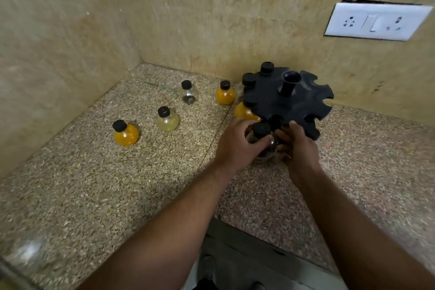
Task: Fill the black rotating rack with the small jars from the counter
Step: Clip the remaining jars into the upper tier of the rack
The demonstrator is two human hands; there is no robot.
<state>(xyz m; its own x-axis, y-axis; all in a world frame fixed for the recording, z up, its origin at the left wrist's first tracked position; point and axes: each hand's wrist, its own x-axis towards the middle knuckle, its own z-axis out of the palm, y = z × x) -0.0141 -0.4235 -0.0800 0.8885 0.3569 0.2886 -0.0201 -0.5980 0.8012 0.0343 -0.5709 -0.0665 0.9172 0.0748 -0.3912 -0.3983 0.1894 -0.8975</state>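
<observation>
Now left hand grips jar (beside rack).

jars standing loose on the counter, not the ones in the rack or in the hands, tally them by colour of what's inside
orange jars: 2
pale yellow jar: 1
clear jar: 1
total: 4

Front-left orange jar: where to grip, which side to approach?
Probably the round belly of the orange jar, from above-right: it stands upright, on its own, and the neck under its cap stays free for a rack notch.
</observation>
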